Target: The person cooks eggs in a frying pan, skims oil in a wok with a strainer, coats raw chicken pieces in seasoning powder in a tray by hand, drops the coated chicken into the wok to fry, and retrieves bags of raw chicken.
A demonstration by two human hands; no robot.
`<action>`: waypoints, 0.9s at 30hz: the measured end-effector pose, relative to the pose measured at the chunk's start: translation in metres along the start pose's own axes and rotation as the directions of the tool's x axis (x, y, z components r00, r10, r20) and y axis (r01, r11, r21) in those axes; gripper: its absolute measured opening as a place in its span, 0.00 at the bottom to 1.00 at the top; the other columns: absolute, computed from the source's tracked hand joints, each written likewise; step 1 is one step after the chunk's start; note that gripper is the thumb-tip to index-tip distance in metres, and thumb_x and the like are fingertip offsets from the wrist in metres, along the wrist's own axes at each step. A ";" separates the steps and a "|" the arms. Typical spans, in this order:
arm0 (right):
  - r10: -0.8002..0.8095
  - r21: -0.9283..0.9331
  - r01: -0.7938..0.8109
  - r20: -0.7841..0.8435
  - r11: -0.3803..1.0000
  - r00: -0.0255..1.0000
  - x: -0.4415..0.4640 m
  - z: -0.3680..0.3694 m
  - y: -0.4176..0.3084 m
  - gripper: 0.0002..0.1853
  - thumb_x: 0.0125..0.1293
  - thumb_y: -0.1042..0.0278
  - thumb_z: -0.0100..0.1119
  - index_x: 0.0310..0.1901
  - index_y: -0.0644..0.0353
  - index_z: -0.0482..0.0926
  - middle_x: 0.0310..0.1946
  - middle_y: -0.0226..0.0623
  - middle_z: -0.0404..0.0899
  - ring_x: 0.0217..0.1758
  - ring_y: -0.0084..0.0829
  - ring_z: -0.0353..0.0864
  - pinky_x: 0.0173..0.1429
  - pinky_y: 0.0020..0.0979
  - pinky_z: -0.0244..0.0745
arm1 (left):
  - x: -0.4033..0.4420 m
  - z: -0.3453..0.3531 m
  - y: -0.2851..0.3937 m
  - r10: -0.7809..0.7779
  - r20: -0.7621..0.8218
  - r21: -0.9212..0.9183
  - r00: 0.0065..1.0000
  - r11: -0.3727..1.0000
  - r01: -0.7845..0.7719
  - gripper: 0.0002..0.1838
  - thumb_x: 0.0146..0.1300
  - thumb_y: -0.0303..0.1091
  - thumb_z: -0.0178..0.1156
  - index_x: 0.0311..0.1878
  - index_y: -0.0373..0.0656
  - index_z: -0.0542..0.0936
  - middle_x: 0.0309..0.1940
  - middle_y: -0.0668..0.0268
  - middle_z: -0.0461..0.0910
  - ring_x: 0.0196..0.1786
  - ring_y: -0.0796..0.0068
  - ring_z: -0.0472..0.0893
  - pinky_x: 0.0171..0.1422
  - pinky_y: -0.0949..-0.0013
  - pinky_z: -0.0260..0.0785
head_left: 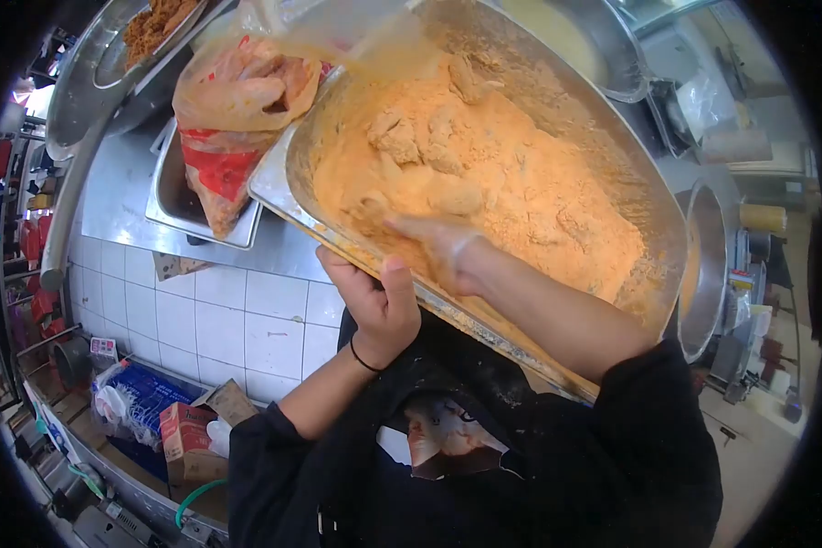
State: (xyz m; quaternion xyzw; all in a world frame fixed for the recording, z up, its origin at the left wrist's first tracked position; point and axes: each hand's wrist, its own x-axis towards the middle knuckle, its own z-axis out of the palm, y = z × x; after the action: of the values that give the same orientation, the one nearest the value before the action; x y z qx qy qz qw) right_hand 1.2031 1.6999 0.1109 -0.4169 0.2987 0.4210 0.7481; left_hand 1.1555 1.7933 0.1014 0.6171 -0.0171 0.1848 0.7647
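A large metal tray [279,173] of orange breading flour [530,183] takes up the upper middle of the head view. Coated chicken pieces [395,137] lie in the flour, several of them partly buried. My left hand [374,297] grips the tray's near rim, thumb at the edge and fingers under it. Inside the tray, my right hand [434,242] is down in the flour by the near left side; its fingers are smeared by motion and dusted, so their grip is unclear. Left of the tray sits a plastic bag of raw chicken [247,100].
The bag rests in a smaller metal pan [169,201] on the steel counter [119,205]. A bowl of pale liquid [566,36] stands behind the tray, and another metal bowl [703,274] to its right. Browned food [160,27] shows top left. Boxes [192,438] lie low at left.
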 end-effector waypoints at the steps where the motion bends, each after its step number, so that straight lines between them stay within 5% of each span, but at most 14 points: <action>1: -0.003 0.092 -0.002 0.052 0.996 0.999 0.012 0.009 -0.005 0.21 0.54 0.57 0.59 0.45 0.61 0.72 0.41 0.40 0.75 0.42 0.32 0.75 0.45 0.33 0.70 | 0.000 0.000 -0.001 0.010 0.008 0.023 1.000 1.000 -0.010 0.23 0.60 0.37 0.47 0.50 0.32 0.54 0.42 0.60 0.56 0.47 0.73 0.60 0.56 0.69 0.51; 4: -0.104 0.221 0.074 0.125 0.973 0.987 0.030 0.023 -0.022 0.20 0.52 0.59 0.61 0.44 0.61 0.73 0.39 0.39 0.76 0.38 0.32 0.76 0.43 0.34 0.72 | -0.001 -0.006 -0.003 0.031 0.034 0.100 0.999 0.994 -0.034 0.23 0.60 0.36 0.47 0.50 0.31 0.54 0.42 0.60 0.56 0.48 0.72 0.59 0.56 0.68 0.51; 6: -0.293 0.107 0.285 0.071 0.953 0.954 0.012 0.023 -0.040 0.19 0.53 0.62 0.60 0.44 0.64 0.72 0.39 0.39 0.76 0.37 0.32 0.76 0.44 0.34 0.72 | 0.001 -0.009 -0.002 0.043 0.068 0.147 0.997 0.988 -0.053 0.23 0.59 0.36 0.47 0.50 0.31 0.54 0.42 0.60 0.55 0.48 0.72 0.59 0.56 0.68 0.51; 9: -0.471 -0.326 0.478 0.104 0.816 0.876 -0.017 0.009 -0.072 0.19 0.54 0.62 0.59 0.45 0.64 0.71 0.39 0.39 0.76 0.40 0.32 0.75 0.46 0.33 0.71 | 0.000 -0.008 -0.004 0.036 0.052 0.102 0.998 0.994 -0.041 0.22 0.59 0.35 0.48 0.50 0.31 0.54 0.42 0.60 0.55 0.47 0.72 0.59 0.56 0.68 0.51; 11: -0.626 -0.549 0.605 0.180 0.577 0.759 -0.019 0.003 -0.082 0.18 0.57 0.60 0.56 0.46 0.63 0.71 0.39 0.38 0.75 0.43 0.31 0.75 0.48 0.34 0.70 | 0.001 -0.009 -0.004 0.039 0.060 0.104 0.997 0.994 -0.045 0.22 0.59 0.34 0.48 0.50 0.31 0.54 0.42 0.60 0.55 0.47 0.72 0.59 0.56 0.68 0.51; 12: -0.645 -0.872 0.427 0.187 0.237 0.740 -0.009 0.000 -0.072 0.17 0.59 0.60 0.53 0.45 0.63 0.72 0.39 0.39 0.76 0.44 0.32 0.74 0.49 0.33 0.68 | 0.001 -0.010 -0.004 0.040 0.071 0.105 0.997 0.993 -0.048 0.21 0.59 0.34 0.48 0.50 0.31 0.55 0.42 0.60 0.55 0.47 0.72 0.59 0.56 0.68 0.51; 13: -0.660 -0.978 0.135 0.206 -0.156 0.722 0.008 -0.003 -0.055 0.17 0.60 0.59 0.51 0.45 0.63 0.72 0.38 0.40 0.76 0.44 0.32 0.73 0.51 0.33 0.67 | 0.000 -0.010 -0.004 0.042 0.064 0.110 0.997 0.993 -0.049 0.22 0.59 0.33 0.47 0.50 0.31 0.54 0.42 0.60 0.55 0.47 0.72 0.59 0.56 0.68 0.51; 15: -0.659 -0.905 -0.085 0.237 -0.416 0.714 0.014 -0.016 -0.046 0.17 0.63 0.58 0.46 0.46 0.63 0.72 0.40 0.43 0.75 0.46 0.33 0.72 0.53 0.33 0.65 | -0.001 -0.010 -0.007 0.042 0.061 0.115 0.997 0.992 -0.049 0.22 0.59 0.33 0.47 0.50 0.31 0.54 0.42 0.60 0.55 0.47 0.72 0.59 0.56 0.68 0.51; 17: -0.640 -0.962 0.148 0.264 -0.230 0.722 -0.008 -0.039 -0.056 0.19 0.65 0.57 0.42 0.49 0.62 0.70 0.45 0.45 0.72 0.48 0.36 0.71 0.55 0.33 0.63 | 0.002 -0.009 -0.005 0.022 0.069 0.068 0.997 0.997 -0.026 0.22 0.59 0.33 0.47 0.50 0.31 0.53 0.42 0.60 0.56 0.47 0.73 0.59 0.56 0.68 0.51; 18: -0.671 -0.989 0.136 0.064 0.056 0.739 -0.008 -0.084 -0.052 0.20 0.65 0.59 0.40 0.54 0.61 0.65 0.51 0.45 0.67 0.52 0.36 0.68 0.57 0.32 0.61 | 0.001 -0.009 -0.002 0.005 0.071 0.044 0.997 0.999 -0.008 0.22 0.59 0.33 0.47 0.50 0.31 0.52 0.42 0.60 0.56 0.47 0.73 0.59 0.56 0.68 0.51; 21: -0.735 -0.920 -0.203 -0.389 0.334 0.555 -0.079 -0.113 -0.058 0.29 0.62 0.49 0.39 0.56 0.65 0.60 0.49 0.54 0.69 0.50 0.46 0.71 0.56 0.37 0.64 | 0.003 -0.005 0.003 0.003 0.058 0.033 0.998 0.999 -0.005 0.23 0.59 0.34 0.47 0.50 0.31 0.52 0.42 0.60 0.56 0.47 0.74 0.59 0.56 0.68 0.51; 22: -0.776 -0.888 -0.386 -0.422 0.250 0.468 -0.081 -0.151 -0.043 0.29 0.62 0.49 0.38 0.58 0.65 0.59 0.52 0.54 0.65 0.54 0.45 0.66 0.59 0.36 0.60 | 0.002 -0.006 0.003 0.013 0.058 0.058 0.998 0.998 -0.016 0.23 0.59 0.34 0.47 0.50 0.31 0.52 0.42 0.60 0.56 0.47 0.74 0.59 0.56 0.68 0.51; 25: -0.917 -0.613 -0.735 -0.041 -0.290 0.397 -0.038 -0.272 0.049 0.31 0.63 0.49 0.36 0.61 0.63 0.55 0.61 0.54 0.53 0.65 0.42 0.53 0.66 0.35 0.47 | 0.002 -0.007 -0.004 0.048 0.051 0.125 0.998 0.991 -0.054 0.22 0.59 0.34 0.47 0.50 0.31 0.52 0.42 0.60 0.56 0.47 0.74 0.59 0.56 0.68 0.51; 27: -0.874 -0.897 -0.362 -0.373 0.254 0.312 -0.032 -0.186 0.041 0.33 0.62 0.49 0.39 0.61 0.68 0.53 0.61 0.54 0.54 0.65 0.43 0.53 0.67 0.34 0.45 | -0.002 -0.009 -0.006 0.049 0.057 0.176 0.997 0.983 -0.058 0.22 0.60 0.35 0.46 0.50 0.31 0.52 0.43 0.60 0.56 0.47 0.74 0.59 0.56 0.68 0.51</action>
State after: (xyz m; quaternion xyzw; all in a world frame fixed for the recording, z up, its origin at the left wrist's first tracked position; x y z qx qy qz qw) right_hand 1.1346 1.5369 0.0330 -0.9609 0.2461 0.0204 0.1251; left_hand 1.1538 1.8006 0.0927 0.6869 -0.0372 0.1899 0.7006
